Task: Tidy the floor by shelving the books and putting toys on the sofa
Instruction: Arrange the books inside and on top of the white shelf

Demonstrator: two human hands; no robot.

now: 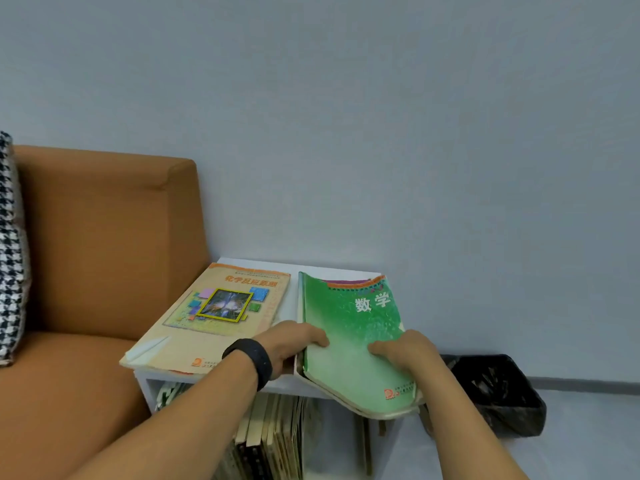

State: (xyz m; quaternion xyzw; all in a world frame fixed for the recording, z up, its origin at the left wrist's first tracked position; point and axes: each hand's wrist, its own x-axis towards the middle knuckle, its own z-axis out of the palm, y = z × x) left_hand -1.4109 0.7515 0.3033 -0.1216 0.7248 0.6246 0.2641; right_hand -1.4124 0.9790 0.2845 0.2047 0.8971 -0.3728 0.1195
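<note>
A green book lies on the right half of the white shelf top, on top of other books whose edges show beneath it; its near end sticks out past the shelf's front edge. My left hand grips its left edge, fingers on the cover. My right hand presses on the cover near the right side. A beige book lies flat on the left half of the shelf top. The orange sofa stands directly left of the shelf. No toys are in view.
Several books stand upright in the shelf's lower compartment. A black bin with a bag sits on the floor right of the shelf. A houndstooth cushion leans on the sofa at far left. The grey wall is behind.
</note>
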